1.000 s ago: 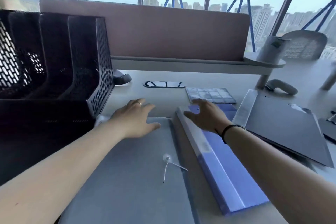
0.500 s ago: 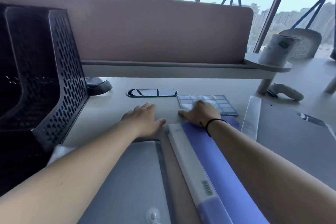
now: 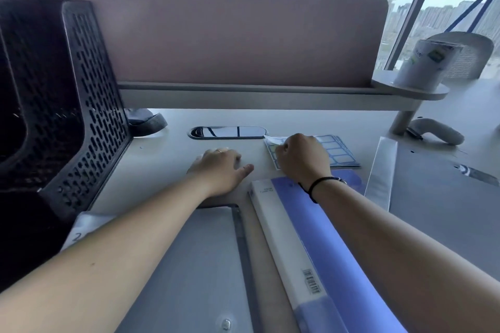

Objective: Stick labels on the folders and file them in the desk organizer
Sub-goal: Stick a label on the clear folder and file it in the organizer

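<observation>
A sheet of blue-edged labels lies flat on the desk beyond the folders. My right hand is curled over its left part and pinches a corner that lifts off the sheet. My left hand rests flat on the desk, fingers straight, just past the grey folder. A blue folder with a white spine runs under my right forearm. The black mesh desk organizer stands at the left.
A dark grey folder with a clear spine lies at the right. A pink partition with a shelf closes the back; a paper roll stands on it. A cable slot sits behind my hands.
Both hands have moved forward across the desk. My right hand went from lying flat on the blue folder to curling over the label sheet and lifting a corner.
</observation>
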